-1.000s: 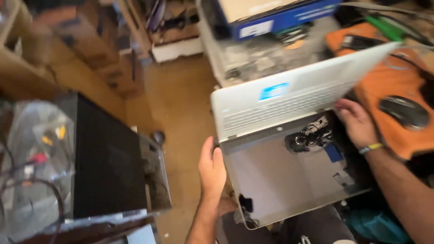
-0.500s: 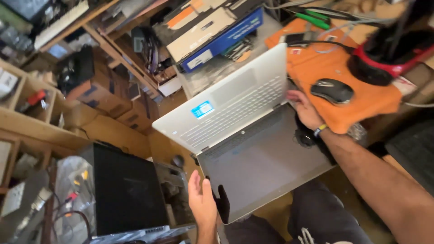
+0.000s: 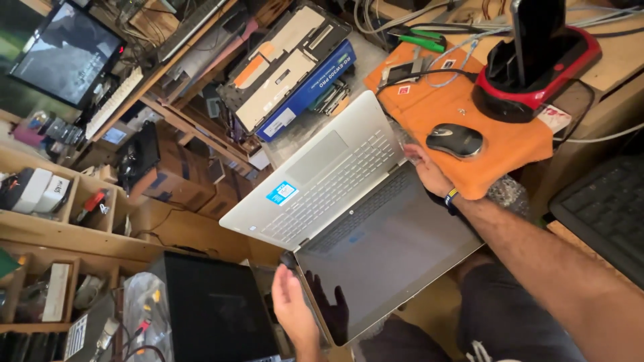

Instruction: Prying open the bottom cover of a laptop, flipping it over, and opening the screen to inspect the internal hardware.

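Note:
I hold an open silver laptop point(image 3: 322, 181) in the air over my lap, its keyboard half away from me and its dark screen point(image 3: 389, 261) toward me. My left hand point(image 3: 292, 310) presses flat against the screen's left edge near the hinge. My right hand point(image 3: 424, 167), with a band at the wrist, grips the right edge where keyboard and screen meet.
An orange mat point(image 3: 483, 127) holds a black mouse point(image 3: 455, 139) and a red and black dock point(image 3: 537, 60). A black keyboard point(image 3: 604, 208) lies at right. A black computer case point(image 3: 215, 308) stands at lower left. Wooden shelves point(image 3: 67, 228) full of parts fill the left.
The laptop has swung round and risen, so the screen now faces me with the keyboard beyond it. My view tilted up, and both hands kept their hold on its edges.

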